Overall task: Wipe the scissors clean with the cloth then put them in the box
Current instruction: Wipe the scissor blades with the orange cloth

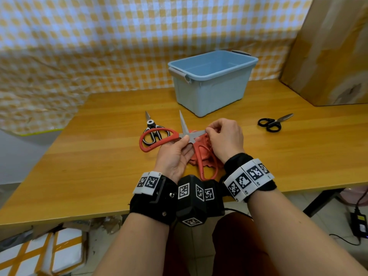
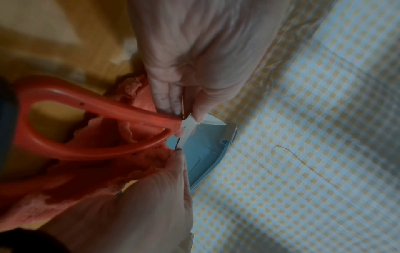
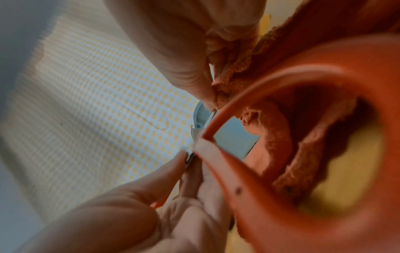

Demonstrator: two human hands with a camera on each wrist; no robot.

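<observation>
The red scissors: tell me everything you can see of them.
The red scissors have two large red loop handles that look like plastic, and grey metal blades, spread wide open. One blade points away toward the blue box; the other runs right into the salmon-pink cloth, which the right hand pinches around it. The left hand pinches them at the pivot, above the wooden table. One handle overlaps the black-and-white scissors.

- wooden table [image 1: 298,156], black leg [image 1: 322,202]
- yellow-white checked sheet [image 1: 119,36] as backdrop (creased)
- cardboard box [image 1: 334,50] far right
- tiled floor [image 1: 328,226], power adapter [image 1: 361,226]
</observation>
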